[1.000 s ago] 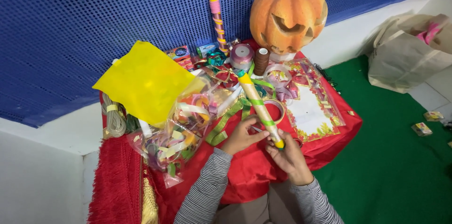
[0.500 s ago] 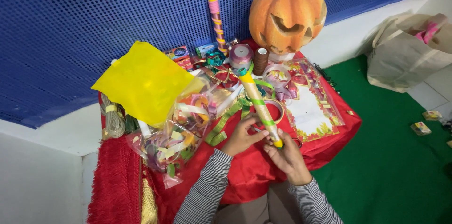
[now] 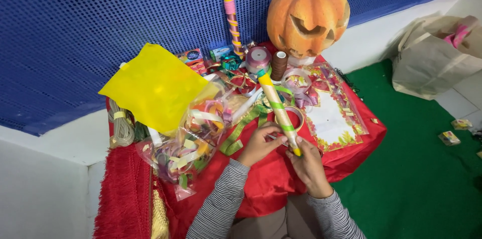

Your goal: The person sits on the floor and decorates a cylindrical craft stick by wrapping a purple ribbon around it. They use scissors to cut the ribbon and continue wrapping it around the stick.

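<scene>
A long cream paper tube with green and yellow bands slants up over a small table covered in red cloth. My right hand grips its lower end. My left hand touches the tube just above, fingers curled around the lower part. Both sleeves are grey and white striped. A green ribbon lies on the cloth beside my left hand.
A yellow sheet covers a clear bag of ribbon scraps at left. An orange carved pumpkin, ribbon spools, a second banded stick and a bordered card stand behind. A beige bag sits on green floor.
Both hands and the tube have stayed almost in place; my left fingers have shifted slightly along the tube's lower part.
</scene>
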